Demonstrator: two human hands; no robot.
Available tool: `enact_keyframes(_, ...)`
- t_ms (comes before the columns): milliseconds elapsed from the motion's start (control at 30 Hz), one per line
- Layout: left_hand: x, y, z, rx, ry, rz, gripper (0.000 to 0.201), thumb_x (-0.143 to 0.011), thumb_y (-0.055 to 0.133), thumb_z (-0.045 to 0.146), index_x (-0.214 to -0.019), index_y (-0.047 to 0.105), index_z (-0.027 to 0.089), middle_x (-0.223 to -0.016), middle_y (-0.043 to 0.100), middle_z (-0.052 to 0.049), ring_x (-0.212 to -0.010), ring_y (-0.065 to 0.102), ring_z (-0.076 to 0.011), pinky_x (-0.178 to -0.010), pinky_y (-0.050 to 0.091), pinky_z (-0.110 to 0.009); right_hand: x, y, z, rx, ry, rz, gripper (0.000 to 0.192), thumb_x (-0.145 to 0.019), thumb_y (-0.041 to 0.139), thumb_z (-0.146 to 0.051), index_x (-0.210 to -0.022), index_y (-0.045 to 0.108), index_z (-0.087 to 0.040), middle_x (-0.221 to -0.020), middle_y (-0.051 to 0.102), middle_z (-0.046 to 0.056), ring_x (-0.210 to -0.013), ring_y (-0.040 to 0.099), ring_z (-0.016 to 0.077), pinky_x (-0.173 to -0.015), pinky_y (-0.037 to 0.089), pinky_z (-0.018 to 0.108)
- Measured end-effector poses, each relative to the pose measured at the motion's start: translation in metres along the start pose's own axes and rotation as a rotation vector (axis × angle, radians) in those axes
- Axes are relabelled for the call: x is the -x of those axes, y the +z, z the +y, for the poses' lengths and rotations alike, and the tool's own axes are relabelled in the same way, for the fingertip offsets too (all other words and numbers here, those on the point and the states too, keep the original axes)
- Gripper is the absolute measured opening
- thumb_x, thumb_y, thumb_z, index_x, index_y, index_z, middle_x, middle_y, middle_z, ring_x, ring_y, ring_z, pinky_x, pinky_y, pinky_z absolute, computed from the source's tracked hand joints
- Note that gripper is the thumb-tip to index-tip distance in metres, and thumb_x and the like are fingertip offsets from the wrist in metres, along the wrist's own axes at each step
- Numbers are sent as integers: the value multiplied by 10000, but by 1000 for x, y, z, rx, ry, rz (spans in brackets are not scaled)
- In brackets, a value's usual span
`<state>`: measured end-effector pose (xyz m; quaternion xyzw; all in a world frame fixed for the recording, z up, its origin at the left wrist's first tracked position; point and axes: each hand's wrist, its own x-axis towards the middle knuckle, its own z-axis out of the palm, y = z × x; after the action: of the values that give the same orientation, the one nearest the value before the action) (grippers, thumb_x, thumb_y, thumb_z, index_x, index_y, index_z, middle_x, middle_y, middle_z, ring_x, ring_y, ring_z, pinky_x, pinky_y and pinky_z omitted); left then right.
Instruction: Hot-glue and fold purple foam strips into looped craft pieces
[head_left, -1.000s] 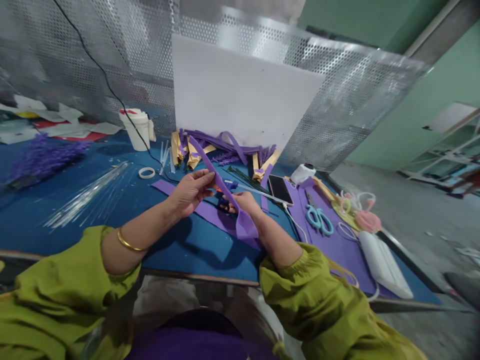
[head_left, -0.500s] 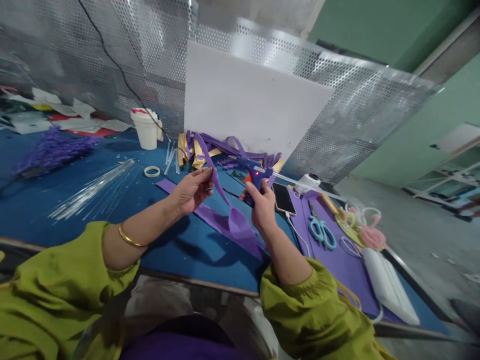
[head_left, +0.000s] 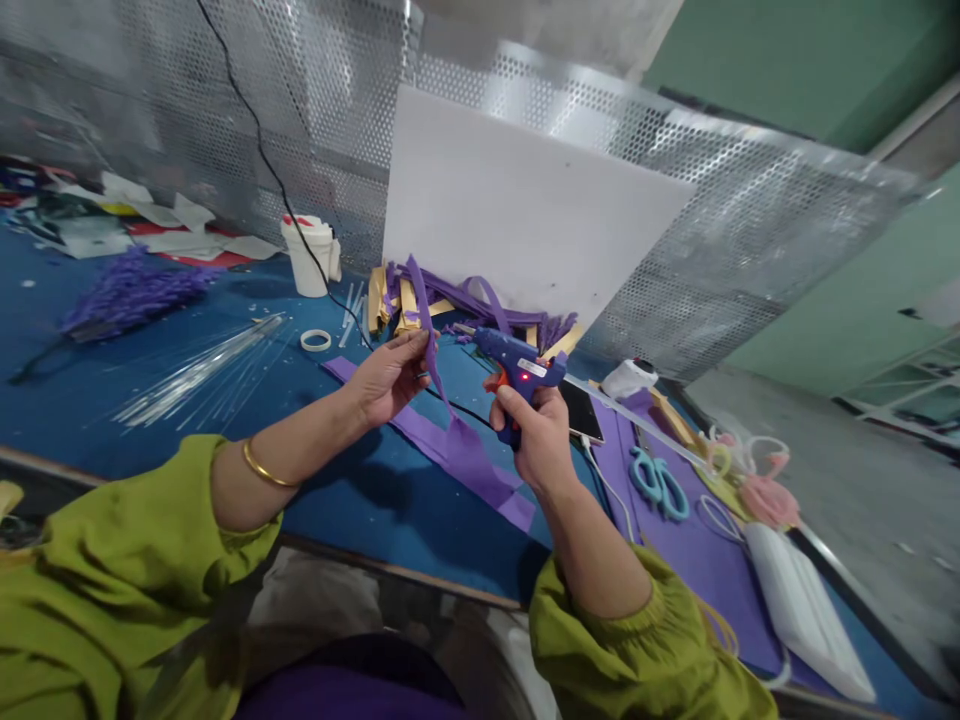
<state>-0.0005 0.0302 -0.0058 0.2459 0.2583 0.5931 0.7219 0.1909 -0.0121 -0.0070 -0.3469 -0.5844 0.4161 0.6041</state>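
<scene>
My left hand [head_left: 388, 375] pinches the purple strip [head_left: 429, 330] upright above the table [head_left: 90, 420]; my right hand [head_left: 534, 432] grips the glue gun [head_left: 517, 365], nozzle beside it. No glue shows on it yet.

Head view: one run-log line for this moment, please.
left hand: pinching purple strip | right hand: gripping blue glue gun, nozzle toward strip | scissors: on table

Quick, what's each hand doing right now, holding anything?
Left hand: closed, fingers pinching a purple strip.
Right hand: closed around the handle of a blue glue gun.
</scene>
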Motion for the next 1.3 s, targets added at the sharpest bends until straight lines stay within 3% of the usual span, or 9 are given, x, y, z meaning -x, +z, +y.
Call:
enact_keyframes(133, 1, 0, 0, -12, 3, 21, 43, -868, 708, 164, -836, 701, 138, -646, 640, 26, -489, 578, -66, -420, 475, -168, 3, -2, -2, 50, -5, -65, 258, -880, 653, -427, -837, 677, -174, -763, 694, 14, -432, 473, 64, -463, 351, 252)
enact_keyframes(333, 0, -1, -1, -7, 28, -9, 150, -766, 818, 209, -835, 702, 143, -623, 630, 37, -497, 569, -64, -428, 462, -159, 9, 2, -5, 210, -27, -97, 315, -872, 657, -507, -826, 651, -195, -646, 637, -1, -427, 472, 99, -432, 350, 267)
enact_keyframes(500, -1, -2, -2, -2, 25, -12, 131, -771, 812, 210, -826, 706, 156, -625, 630, 33, -506, 573, -69, -430, 451, -160, 11, 3, -3, 237, -90, -102, 280, -889, 650, -477, -851, 631, -200, -684, 627, 1, -444, 472, 97, -439, 375, 269)
enact_keyframes(867, -2, -1, 0, 10, 29, 16, 64, -821, 757, 174, -792, 704, 151, -628, 650, 21, -500, 599, -81, -410, 460, -170, 12, 3, -2, 252, -51, -65, 297, -861, 666, -492, -848, 623, -198, -662, 595, -8, -438, 462, 96, -433, 374, 269)
enact_keyframes(1033, -2, -1, 1, -12, 31, 56, 90, -793, 784, 172, -767, 699, 165, -632, 661, 24, -497, 603, -75, -407, 457, -161, 12, 4, -5, 266, -21, -59, 319, -840, 680, -514, -815, 626, -201, -610, 567, -17, -434, 441, 99, -435, 359, 270)
enact_keyframes(1300, 1, 0, 0, -119, 110, 53, 150, -710, 839, 186, -792, 717, 156, -612, 648, 32, -504, 585, -66, -426, 451, -150, 12, 1, -1, 260, -27, -32, 265, -829, 706, -459, -862, 674, -198, -748, 650, 28, -560, 500, 124, -514, 408, 269)
